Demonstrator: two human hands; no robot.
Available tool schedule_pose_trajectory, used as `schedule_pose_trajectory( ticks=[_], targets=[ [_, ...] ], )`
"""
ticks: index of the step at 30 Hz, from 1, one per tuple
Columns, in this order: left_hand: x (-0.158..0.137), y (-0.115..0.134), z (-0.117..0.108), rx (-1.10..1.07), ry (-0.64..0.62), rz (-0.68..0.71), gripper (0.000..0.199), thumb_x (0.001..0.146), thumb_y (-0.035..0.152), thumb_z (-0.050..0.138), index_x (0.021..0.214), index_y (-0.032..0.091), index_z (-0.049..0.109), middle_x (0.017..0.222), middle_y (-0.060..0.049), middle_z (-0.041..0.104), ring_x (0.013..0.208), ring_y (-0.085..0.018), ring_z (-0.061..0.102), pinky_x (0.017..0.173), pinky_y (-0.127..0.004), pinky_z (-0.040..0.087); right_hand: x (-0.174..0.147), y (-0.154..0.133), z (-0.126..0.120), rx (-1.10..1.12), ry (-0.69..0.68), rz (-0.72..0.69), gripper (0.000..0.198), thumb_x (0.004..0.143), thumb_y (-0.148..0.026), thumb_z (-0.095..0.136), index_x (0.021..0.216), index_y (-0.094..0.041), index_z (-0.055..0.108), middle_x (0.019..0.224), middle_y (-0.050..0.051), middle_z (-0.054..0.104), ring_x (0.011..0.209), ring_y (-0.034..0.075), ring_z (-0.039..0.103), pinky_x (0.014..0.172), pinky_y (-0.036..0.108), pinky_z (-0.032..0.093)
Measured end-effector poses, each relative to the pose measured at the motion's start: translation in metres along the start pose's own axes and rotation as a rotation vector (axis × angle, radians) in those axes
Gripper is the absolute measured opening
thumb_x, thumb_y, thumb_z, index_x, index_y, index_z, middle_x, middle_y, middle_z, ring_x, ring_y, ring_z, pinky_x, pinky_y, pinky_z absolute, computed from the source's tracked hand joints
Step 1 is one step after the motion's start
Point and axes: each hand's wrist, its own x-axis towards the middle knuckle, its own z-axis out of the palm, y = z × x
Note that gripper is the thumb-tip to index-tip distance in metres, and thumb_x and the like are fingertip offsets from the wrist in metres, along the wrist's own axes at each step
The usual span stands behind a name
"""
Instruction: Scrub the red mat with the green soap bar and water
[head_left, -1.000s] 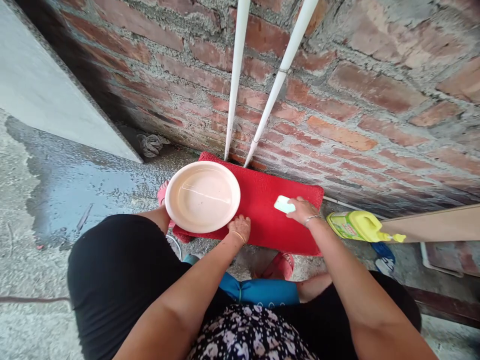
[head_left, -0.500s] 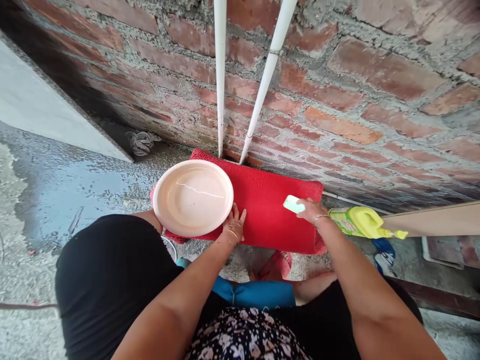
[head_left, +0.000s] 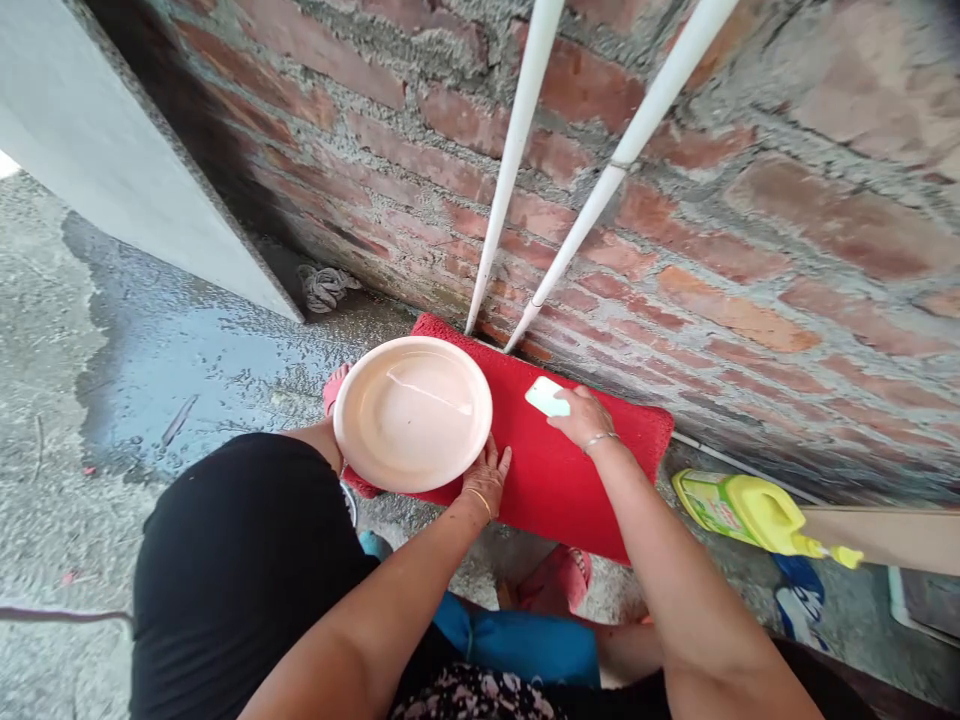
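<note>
A pale pink basin [head_left: 412,465] with clear water in it stands on the left part of a red mat-like cloth [head_left: 555,500], which lies over a low support. My left hand [head_left: 487,478] rests at the basin's lower right rim, partly on the red cloth, its fingers apart and gripping nothing. In my right hand [head_left: 585,418] is a flat, pale mint-white block [head_left: 546,396] with rounded corners, held over the middle of the cloth. Whether it is a soap bar or a brush I cannot tell. The block's underside is hidden.
A yellow detergent bottle [head_left: 742,510] lies to the right of the cloth. Behind stands a brick wall [head_left: 420,200] with two white pipes [head_left: 514,160]. A slab [head_left: 150,170] leans at the left, near a coiled rope [head_left: 326,288]. The concrete floor [head_left: 150,340] is wet.
My right hand has moved left along the red cloth with the pale block, closer to the basin. My left hand stays by the basin. The view has tilted and shifted.
</note>
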Motion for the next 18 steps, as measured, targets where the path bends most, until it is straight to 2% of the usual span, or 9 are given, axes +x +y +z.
schedule_pose_trajectory(
  ticks=[2, 4, 6, 8, 10, 13, 16, 18],
  targets=[
    [-0.002, 0.001, -0.002, -0.022, 0.004, -0.003, 0.106, 0.062, 0.036, 0.075, 0.148, 0.02, 0.016, 0.154, -0.02, 0.008, 0.139, -0.043, 0.007, 0.108, -0.061, 0.014, 0.026, -0.044, 0.001, 0.028, 0.023, -0.077, 0.048, 0.071, -0.038, 0.066, 0.118, -0.028, 0.058, 0.106, 0.005, 0.05, 0.094, 0.02, 0.054, 0.082, 0.028, 0.04],
    [-0.003, 0.002, -0.005, -0.02, -0.002, -0.013, 0.095, 0.069, 0.035, 0.069, 0.148, 0.022, 0.016, 0.154, -0.018, 0.011, 0.139, -0.04, 0.009, 0.109, -0.06, 0.014, 0.046, -0.076, 0.004, 0.047, 0.036, -0.138, 0.048, 0.071, -0.037, 0.066, 0.117, -0.028, 0.058, 0.105, 0.004, 0.049, 0.094, 0.02, 0.053, 0.082, 0.028, 0.04],
    [-0.004, 0.002, -0.007, 0.001, -0.012, -0.022, 0.091, 0.073, 0.033, 0.065, 0.148, 0.023, 0.015, 0.155, -0.015, 0.011, 0.139, -0.039, 0.012, 0.109, -0.058, 0.015, 0.06, -0.091, 0.008, 0.043, 0.035, -0.168, 0.047, 0.07, -0.036, 0.067, 0.116, -0.029, 0.059, 0.104, 0.004, 0.05, 0.094, 0.02, 0.053, 0.081, 0.028, 0.04],
    [-0.004, 0.001, -0.008, 0.02, -0.015, -0.02, 0.092, 0.073, 0.033, 0.065, 0.149, 0.023, 0.014, 0.155, -0.015, 0.012, 0.139, -0.039, 0.012, 0.109, -0.057, 0.015, 0.066, -0.081, 0.011, 0.028, 0.024, -0.159, 0.048, 0.07, -0.035, 0.067, 0.116, -0.03, 0.059, 0.106, 0.004, 0.05, 0.096, 0.02, 0.053, 0.083, 0.029, 0.04],
    [-0.004, 0.001, -0.007, 0.027, -0.022, -0.02, 0.092, 0.072, 0.034, 0.065, 0.149, 0.023, 0.014, 0.155, -0.015, 0.011, 0.139, -0.04, 0.011, 0.109, -0.058, 0.015, 0.063, -0.048, 0.013, 0.02, -0.004, -0.091, 0.05, 0.069, -0.038, 0.068, 0.117, -0.031, 0.058, 0.108, 0.004, 0.05, 0.095, 0.02, 0.054, 0.083, 0.029, 0.04],
    [-0.002, 0.001, -0.003, 0.021, -0.022, -0.037, 0.095, 0.07, 0.034, 0.067, 0.148, 0.026, 0.014, 0.155, -0.014, 0.01, 0.139, -0.04, 0.011, 0.108, -0.059, 0.016, 0.037, 0.036, 0.014, 0.025, -0.046, 0.114, 0.051, 0.07, -0.042, 0.067, 0.119, -0.032, 0.057, 0.109, 0.004, 0.051, 0.094, 0.02, 0.056, 0.08, 0.028, 0.041],
    [0.0, 0.002, 0.0, 0.03, -0.016, -0.048, 0.107, 0.061, 0.034, 0.075, 0.148, 0.026, 0.014, 0.155, -0.016, 0.007, 0.138, -0.043, 0.01, 0.106, -0.061, 0.019, -0.012, 0.13, 0.014, -0.016, -0.072, 0.361, 0.053, 0.072, -0.042, 0.065, 0.123, -0.03, 0.054, 0.109, 0.008, 0.053, 0.096, 0.024, 0.057, 0.077, 0.032, 0.043],
    [0.001, 0.001, 0.002, 0.056, -0.022, -0.047, 0.117, 0.053, 0.037, 0.08, 0.148, 0.027, 0.012, 0.155, -0.018, 0.006, 0.138, -0.045, 0.009, 0.104, -0.063, 0.02, -0.051, 0.178, 0.017, -0.099, -0.079, 0.465, 0.049, 0.075, -0.041, 0.06, 0.122, -0.027, 0.055, 0.106, 0.014, 0.056, 0.093, 0.029, 0.059, 0.073, 0.038, 0.044]
  ],
)
